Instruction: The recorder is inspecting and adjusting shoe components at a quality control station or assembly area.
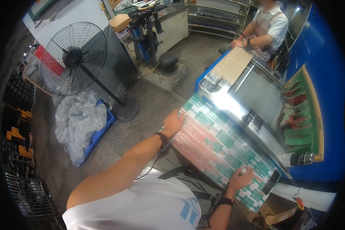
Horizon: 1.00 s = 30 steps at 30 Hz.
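In front of me is a long work surface (pixel 197 136) covered with taped-down sheets in a green, white and red pattern. My left hand (pixel 174 122) rests on its left edge, fingers laid against the rim and holding nothing that I can see. Over the near right part, my right hand (pixel 240 179) is closed around a small whitish object (pixel 242 171); its kind is too small to make out. A dark, flat, phone-like slab (pixel 271 182) lies on the surface just right of that hand.
A blue machine with a metal bed (pixel 257 92) adjoins the surface; green and red flaps (pixel 299 119) hang at its outlet. Another person (pixel 266 28) stands at its far end. Left are a fan (pixel 73 58) and plastic film (pixel 78 122) in a blue tray. An open carton (pixel 270 214) sits below right.
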Each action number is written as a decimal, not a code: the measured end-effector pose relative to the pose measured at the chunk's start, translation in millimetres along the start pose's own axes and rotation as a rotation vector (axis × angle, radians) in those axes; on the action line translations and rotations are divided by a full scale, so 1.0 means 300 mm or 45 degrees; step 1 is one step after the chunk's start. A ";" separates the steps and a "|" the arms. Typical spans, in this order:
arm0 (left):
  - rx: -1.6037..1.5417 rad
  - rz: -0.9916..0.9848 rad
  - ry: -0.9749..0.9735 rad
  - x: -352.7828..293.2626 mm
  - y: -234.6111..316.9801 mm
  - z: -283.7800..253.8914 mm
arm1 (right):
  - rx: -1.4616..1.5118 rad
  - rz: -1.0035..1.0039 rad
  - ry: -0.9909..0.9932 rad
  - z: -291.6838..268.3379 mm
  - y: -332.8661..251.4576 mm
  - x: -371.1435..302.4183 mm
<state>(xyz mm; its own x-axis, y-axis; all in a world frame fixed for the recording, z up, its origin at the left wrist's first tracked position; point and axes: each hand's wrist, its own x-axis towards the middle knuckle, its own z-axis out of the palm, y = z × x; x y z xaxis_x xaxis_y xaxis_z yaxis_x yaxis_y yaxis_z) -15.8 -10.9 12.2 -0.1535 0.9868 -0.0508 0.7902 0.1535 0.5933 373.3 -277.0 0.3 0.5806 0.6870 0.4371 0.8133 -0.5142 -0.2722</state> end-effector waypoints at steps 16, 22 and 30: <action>0.005 -0.012 -0.002 -0.004 0.011 -0.014 | 0.036 -0.010 0.007 0.020 0.015 -0.003; -0.007 -0.044 -0.039 -0.004 0.020 -0.019 | 0.043 -0.015 0.020 0.020 0.018 -0.006; -0.078 -0.008 -0.005 -0.003 0.016 -0.013 | 0.042 0.013 -0.003 0.020 0.013 -0.008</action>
<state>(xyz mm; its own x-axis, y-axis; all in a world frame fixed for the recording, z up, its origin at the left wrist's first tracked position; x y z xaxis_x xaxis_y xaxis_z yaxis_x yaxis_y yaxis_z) -14.3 -11.2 18.3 -0.1561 0.9861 -0.0577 0.7516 0.1565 0.6408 375.3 -277.6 -7.0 0.5891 0.6829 0.4320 0.8080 -0.5040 -0.3051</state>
